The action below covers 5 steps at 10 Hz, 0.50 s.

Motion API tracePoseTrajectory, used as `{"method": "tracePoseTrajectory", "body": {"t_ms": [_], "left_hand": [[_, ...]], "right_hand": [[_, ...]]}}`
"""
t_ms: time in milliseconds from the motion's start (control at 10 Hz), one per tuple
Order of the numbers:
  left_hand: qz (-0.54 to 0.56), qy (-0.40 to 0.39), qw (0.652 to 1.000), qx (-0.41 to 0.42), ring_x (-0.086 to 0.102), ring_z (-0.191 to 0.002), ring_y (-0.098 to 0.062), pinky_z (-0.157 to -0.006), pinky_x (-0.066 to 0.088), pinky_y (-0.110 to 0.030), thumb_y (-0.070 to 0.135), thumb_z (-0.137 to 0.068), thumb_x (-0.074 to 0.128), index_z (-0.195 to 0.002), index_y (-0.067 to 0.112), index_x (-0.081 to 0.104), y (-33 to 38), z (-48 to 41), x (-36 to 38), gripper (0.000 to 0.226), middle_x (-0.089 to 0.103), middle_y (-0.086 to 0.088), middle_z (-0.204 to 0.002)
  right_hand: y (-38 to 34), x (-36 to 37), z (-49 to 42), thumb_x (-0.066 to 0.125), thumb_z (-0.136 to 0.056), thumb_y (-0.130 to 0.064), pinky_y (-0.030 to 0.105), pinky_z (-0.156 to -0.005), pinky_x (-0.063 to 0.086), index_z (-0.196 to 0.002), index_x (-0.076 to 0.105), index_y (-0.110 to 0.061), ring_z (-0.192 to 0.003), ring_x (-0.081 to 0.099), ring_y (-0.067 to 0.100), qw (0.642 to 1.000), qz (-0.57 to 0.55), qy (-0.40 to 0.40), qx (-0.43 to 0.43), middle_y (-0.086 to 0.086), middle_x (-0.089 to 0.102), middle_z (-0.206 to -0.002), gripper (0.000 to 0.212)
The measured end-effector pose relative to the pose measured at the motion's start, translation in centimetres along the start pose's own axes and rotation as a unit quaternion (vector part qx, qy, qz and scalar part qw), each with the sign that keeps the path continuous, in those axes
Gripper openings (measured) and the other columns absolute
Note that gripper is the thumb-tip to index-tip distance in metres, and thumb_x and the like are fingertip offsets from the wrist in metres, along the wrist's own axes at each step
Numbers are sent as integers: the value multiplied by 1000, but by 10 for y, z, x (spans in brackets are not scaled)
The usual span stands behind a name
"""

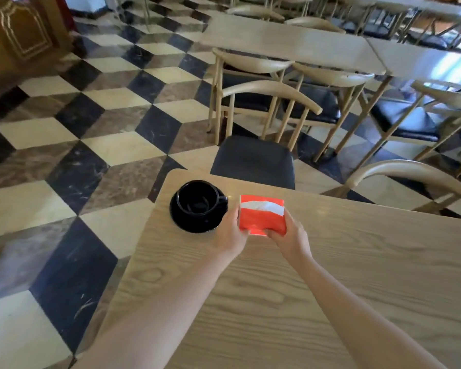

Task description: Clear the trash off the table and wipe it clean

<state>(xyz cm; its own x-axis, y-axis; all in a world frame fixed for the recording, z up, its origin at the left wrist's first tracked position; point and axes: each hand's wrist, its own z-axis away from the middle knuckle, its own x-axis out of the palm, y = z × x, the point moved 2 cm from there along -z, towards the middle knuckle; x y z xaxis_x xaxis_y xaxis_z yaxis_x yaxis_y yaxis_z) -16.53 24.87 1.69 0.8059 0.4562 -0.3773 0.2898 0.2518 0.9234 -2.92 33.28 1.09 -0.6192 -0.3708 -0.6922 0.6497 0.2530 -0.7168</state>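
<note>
Checkered floor (pixel 99 147); pale wood tables (pixel 285 41), black-seated chairs (pixel 269 89); daylight glare right (probably window).

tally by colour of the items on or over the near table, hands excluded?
Black: 2, the cup and the saucer under it
Red: 1, the tissue pack, with white tissue showing at its slot, gripped by the left hand and the right hand
Total: 3

Bare left hand (pixel 233 233) and right hand (pixel 290 237) (forearms (pixel 357 302) bare too).
</note>
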Motion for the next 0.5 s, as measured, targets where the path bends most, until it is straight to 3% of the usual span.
{"method": "tracePoseTrajectory", "body": {"t_ms": [100, 200, 300, 400, 500], "left_hand": [[-2, -25, 1000, -18, 61, -103, -17, -91, 50, -33, 1, -86, 55, -139, 18, 40, -14, 1, 9, 58, 64, -2, -112], [-14, -45, 998, -34, 62, -105, -24, -89, 51, -40, 0, -84, 53, -130, 16, 50, -20, 6, 16, 49, 66, -4, -112], [-38, -68, 996, -39, 60, -105, -23, -86, 50, -39, -1, -82, 52, -138, 20, 42, -20, 10, 18, 61, 65, -2, -114], [-23, -98, 992, -78, 61, -103, -21, -84, 49, -34, 4, -82, 53, -136, 26, 43, -23, 12, 15, 60, 65, 4, -108], [-36, -119, 985, -118, 62, -103, -21, -89, 50, -36, 12, -83, 54, -125, 26, 50, -25, 18, 8, 45, 67, 2, -108]], "right_hand": [[11, 9, 7, 72, -72, -21, 24, -66, 39, -113, 54, -20, -91, 61, 21, 999, -10, -3, 46, -2, 67, -95, 44], [23, 13, 14, 73, -72, -20, 25, -70, 38, -119, 51, -18, -95, 60, 21, 996, -8, -16, 87, -2, 64, -101, 51], [28, 11, 16, 72, -73, -22, 25, -77, 37, -132, 43, -18, -107, 57, 21, 991, -2, -57, 117, 1, 61, -119, 66], [30, 2, 13, 70, -77, -26, 25, -79, 35, -134, 41, -15, -113, 55, 24, 988, 42, -98, 116, 2, 58, -126, 65], [28, -10, 17, 64, -81, -24, 24, -77, 35, -123, 52, -16, -107, 57, 25, 980, 104, -137, 96, 4, 61, -117, 44]]}}
